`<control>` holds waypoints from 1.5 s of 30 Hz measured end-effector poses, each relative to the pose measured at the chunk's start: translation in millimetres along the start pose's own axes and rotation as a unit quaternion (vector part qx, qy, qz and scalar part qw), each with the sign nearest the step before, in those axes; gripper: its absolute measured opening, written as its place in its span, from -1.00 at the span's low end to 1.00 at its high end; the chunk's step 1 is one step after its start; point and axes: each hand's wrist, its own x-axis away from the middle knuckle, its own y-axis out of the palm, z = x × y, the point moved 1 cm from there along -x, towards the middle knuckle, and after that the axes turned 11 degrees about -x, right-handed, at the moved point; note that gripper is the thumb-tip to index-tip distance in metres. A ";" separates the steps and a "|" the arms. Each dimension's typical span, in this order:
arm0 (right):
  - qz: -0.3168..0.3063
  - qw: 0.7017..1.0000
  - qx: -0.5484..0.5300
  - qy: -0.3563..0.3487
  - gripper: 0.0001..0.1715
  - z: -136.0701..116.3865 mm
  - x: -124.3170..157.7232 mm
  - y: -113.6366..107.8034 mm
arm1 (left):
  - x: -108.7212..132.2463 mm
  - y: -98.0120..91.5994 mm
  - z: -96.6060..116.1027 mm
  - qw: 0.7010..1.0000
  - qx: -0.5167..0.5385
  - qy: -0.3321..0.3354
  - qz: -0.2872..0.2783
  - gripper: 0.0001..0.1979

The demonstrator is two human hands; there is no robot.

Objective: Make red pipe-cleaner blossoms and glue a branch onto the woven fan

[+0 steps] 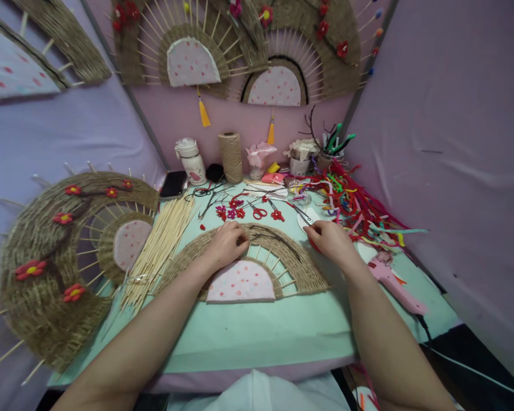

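A half-round woven jute fan [291, 260] with a pink dotted fabric centre [241, 282] lies flat on the mint-green table [248, 331]. My left hand [228, 242] rests on its upper woven band, fingers curled and pressing down. My right hand [332, 240] is closed just off the fan's right shoulder, with something red under it that I cannot make out. A pair of scissors with a metal blade [300, 213] lies right beside that hand.
A bundle of bamboo sticks [163, 245] lies left of the fan. A finished fan with red flowers [60, 257] leans at the left. Red scissors [257, 212], small flowers, pipe cleaners [351, 202], a twine spool [231, 155] and a pink glue gun [392, 279] crowd the back and right.
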 end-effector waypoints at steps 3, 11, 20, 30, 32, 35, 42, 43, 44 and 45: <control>0.005 1.000 0.000 -0.003 -0.61 2.2 -1.0 0.0 | 0.7 -0.2 -0.2 1.000 0.003 0.002 -0.002 -0.87; 0.007 1.000 -0.005 0.003 -0.60 2.7 -0.5 -0.2 | 0.7 -0.2 -0.8 1.000 0.010 0.006 -0.001 -0.85; 0.021 0.998 0.020 0.060 -0.60 10.4 -1.8 -9.1 | 2.3 -7.1 -3.4 1.000 -0.004 -0.013 0.027 -0.79; -0.015 0.994 0.073 0.075 -0.74 37.7 -0.4 -12.5 | 5.0 -18.1 -0.4 0.996 -0.071 -0.008 0.052 -0.79; -0.023 0.994 0.083 0.071 -0.75 39.0 -0.9 -12.3 | 6.9 -18.9 4.0 0.996 -0.077 -0.002 0.042 -0.79; -0.045 0.991 0.093 0.080 -0.76 37.3 -2.2 -12.4 | 9.1 -16.8 9.9 0.996 -0.082 0.002 0.018 -0.81; -0.038 0.990 0.107 0.089 -0.64 29.3 -6.8 -9.4 | 8.2 -7.6 15.4 0.999 -0.046 -0.022 -0.003 -0.86; -0.036 0.990 0.108 0.086 -0.64 28.8 -7.5 -8.6 | 7.7 -6.8 15.6 0.999 -0.041 -0.026 -0.003 -0.87; -0.036 0.990 0.109 0.084 -0.64 28.4 -8.2 -7.9 | 7.1 -6.1 15.9 0.999 -0.036 -0.029 -0.002 -0.88; -0.038 0.990 0.110 0.083 -0.65 28.2 -8.8 -7.3 | 6.6 -5.6 16.2 0.999 -0.032 -0.031 -0.001 -0.88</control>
